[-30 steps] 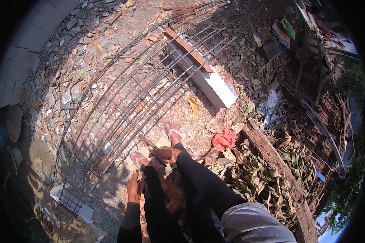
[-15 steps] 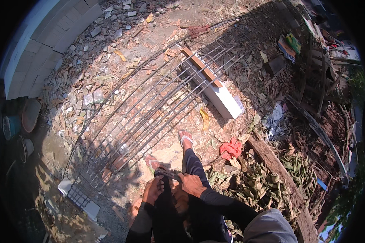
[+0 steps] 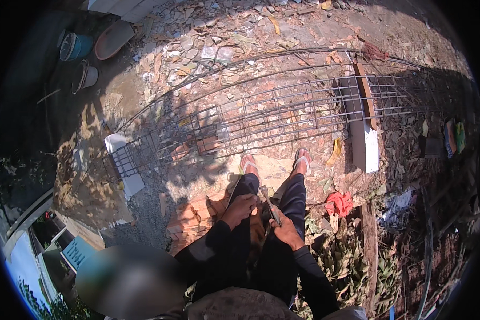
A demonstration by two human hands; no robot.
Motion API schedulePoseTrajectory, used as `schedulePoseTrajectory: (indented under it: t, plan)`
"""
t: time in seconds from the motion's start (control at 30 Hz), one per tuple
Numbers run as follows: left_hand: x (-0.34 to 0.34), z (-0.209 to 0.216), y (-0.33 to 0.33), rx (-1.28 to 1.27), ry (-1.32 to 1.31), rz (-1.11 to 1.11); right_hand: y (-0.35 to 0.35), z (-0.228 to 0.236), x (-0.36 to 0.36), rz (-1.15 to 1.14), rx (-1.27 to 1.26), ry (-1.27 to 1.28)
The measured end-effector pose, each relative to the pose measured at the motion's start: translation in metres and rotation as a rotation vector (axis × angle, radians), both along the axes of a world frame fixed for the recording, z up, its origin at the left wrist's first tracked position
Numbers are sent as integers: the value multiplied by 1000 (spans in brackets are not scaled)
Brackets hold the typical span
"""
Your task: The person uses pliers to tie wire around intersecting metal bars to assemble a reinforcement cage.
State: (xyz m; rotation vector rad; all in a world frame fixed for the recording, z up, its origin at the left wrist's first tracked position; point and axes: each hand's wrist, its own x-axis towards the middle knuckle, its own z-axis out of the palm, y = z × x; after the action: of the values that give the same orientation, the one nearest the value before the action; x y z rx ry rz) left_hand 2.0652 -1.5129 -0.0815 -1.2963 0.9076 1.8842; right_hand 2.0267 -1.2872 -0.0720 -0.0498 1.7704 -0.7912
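Note:
My right hand (image 3: 287, 232) is closed round the handle of slim metal pincers (image 3: 271, 205), whose head points away from me, up and slightly left. Beside it my left hand (image 3: 242, 209) is closed, fingers curled; whatever they may hold is too small to make out. Both hands are above my legs. Beyond my sandalled feet lies a long cage of tied steel bars (image 3: 274, 117), running left to right. Its right part rests over a pale block (image 3: 365, 146) with a wooden strip (image 3: 364, 96), its left end over another white block (image 3: 124, 162).
Red bricks (image 3: 197, 216) lie left of my legs. Dry leaves (image 3: 330, 256), a red cloth (image 3: 338, 204) and a timber beam (image 3: 369, 250) are at right. Buckets (image 3: 79, 47) and a shallow basin (image 3: 113, 40) stand far left. A blurred shape (image 3: 133, 282) fills the lower left.
My view has turned, so the bar cage now runs nearly level across it. The pincers have swung from pointing left to pointing away from me. My left hand has moved off the pincers' head.

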Motion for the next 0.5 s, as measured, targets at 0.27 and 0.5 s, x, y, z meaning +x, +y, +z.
schedulePoseTrajectory:
  t: [0.27,0.5]
  plan:
    - [43,-9,-5,-309,-41,27,5,-19,13,-21,14,-269]
    - [69,-46,-34,-468,-62,120,12,-1,2,-211,190,91]
